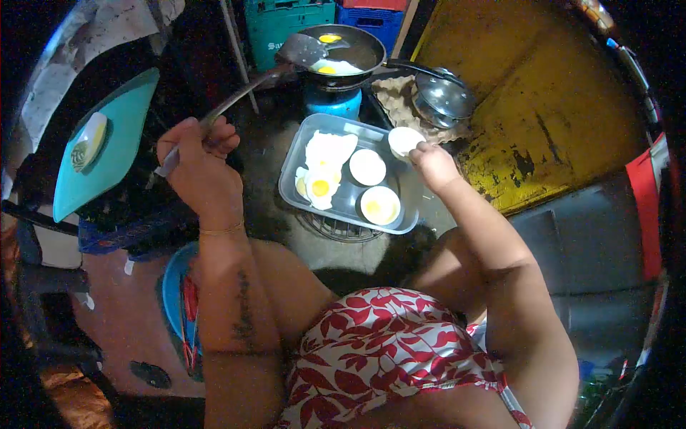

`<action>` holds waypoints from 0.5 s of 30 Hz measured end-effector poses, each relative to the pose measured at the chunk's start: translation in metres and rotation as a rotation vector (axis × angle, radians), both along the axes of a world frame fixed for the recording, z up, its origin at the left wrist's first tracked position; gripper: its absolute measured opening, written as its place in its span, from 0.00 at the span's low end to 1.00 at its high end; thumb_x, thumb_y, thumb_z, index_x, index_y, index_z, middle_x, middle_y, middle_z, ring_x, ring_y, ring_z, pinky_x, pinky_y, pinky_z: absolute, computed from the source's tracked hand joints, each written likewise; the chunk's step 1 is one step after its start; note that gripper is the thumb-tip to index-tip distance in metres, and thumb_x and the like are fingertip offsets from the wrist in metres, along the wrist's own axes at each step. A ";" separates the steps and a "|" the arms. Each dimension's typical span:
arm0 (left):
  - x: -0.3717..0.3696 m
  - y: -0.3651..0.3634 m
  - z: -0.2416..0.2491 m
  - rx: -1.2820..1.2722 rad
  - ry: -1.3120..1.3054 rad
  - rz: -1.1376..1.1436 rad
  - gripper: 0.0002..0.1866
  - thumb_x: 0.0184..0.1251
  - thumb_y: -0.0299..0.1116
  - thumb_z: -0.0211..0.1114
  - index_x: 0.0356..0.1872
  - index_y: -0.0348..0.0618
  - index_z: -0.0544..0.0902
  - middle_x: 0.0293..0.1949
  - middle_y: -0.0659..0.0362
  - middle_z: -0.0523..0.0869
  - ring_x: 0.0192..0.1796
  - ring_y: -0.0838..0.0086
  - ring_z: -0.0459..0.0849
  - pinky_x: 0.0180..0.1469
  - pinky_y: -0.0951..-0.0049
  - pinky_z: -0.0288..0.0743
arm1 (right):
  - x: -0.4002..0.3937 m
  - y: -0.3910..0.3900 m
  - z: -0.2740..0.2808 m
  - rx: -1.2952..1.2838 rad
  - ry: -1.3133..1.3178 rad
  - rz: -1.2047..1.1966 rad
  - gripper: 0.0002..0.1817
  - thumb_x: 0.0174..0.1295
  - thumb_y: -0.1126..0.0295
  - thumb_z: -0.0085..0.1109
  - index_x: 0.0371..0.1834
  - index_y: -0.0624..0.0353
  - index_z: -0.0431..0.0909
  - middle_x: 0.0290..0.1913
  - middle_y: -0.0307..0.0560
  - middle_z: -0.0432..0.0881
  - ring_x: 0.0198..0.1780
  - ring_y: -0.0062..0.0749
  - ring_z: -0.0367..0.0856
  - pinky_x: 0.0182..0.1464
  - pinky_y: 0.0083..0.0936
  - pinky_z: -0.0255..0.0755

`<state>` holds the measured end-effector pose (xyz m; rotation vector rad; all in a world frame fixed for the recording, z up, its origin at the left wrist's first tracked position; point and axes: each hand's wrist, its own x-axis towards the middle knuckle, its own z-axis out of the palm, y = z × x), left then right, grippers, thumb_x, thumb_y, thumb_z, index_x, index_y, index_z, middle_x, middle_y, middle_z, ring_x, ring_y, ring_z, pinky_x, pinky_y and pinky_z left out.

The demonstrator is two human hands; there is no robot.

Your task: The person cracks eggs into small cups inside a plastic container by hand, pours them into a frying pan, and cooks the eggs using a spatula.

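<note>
My left hand point(204, 161) is closed around the handle of a metal spatula point(304, 50). Its broad blade rests over the left rim of a black frying pan point(371, 37), where eggs with yellow yolks point(329, 69) lie in the pan. My right hand point(434, 166) pinches the edge of a small white bowl point(406, 141) at the upper right corner of a clear plastic tub point(289, 168). Inside the tub are fried eggs point(321, 187) on the left, a white round bowl point(368, 166) and another bowl point(380, 206) with something yellow in it.
Under the pan stands a blue burner point(332, 104). A glass-lidded pot point(443, 96) sits on brown cardboard point(393, 100) by a yellow board point(522, 93). At left, a teal tray point(125, 129) carries a whitish dish point(89, 143). Crates point(286, 28) stand behind.
</note>
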<state>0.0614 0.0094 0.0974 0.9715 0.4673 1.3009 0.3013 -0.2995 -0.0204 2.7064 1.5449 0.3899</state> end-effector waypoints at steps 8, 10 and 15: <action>0.000 -0.006 -0.003 0.025 -0.008 -0.037 0.08 0.71 0.31 0.59 0.44 0.40 0.71 0.31 0.46 0.85 0.28 0.64 0.86 0.27 0.69 0.84 | -0.002 0.011 -0.031 -0.279 -0.017 -0.107 0.10 0.54 0.68 0.56 0.35 0.50 0.87 0.41 0.46 0.85 0.48 0.43 0.83 0.45 0.41 0.79; 0.000 -0.007 -0.003 0.029 -0.020 -0.048 0.08 0.71 0.31 0.59 0.44 0.40 0.71 0.32 0.46 0.85 0.28 0.64 0.86 0.28 0.69 0.84 | -0.003 0.015 -0.036 -0.322 -0.016 -0.115 0.10 0.54 0.68 0.56 0.34 0.50 0.87 0.42 0.45 0.85 0.49 0.43 0.83 0.45 0.41 0.79; -0.002 -0.004 -0.006 0.030 -0.054 -0.094 0.11 0.71 0.32 0.61 0.47 0.41 0.71 0.34 0.45 0.86 0.29 0.62 0.87 0.29 0.68 0.85 | -0.011 0.025 -0.043 -0.426 0.021 -0.229 0.11 0.58 0.64 0.57 0.37 0.51 0.88 0.46 0.46 0.86 0.52 0.41 0.83 0.51 0.42 0.78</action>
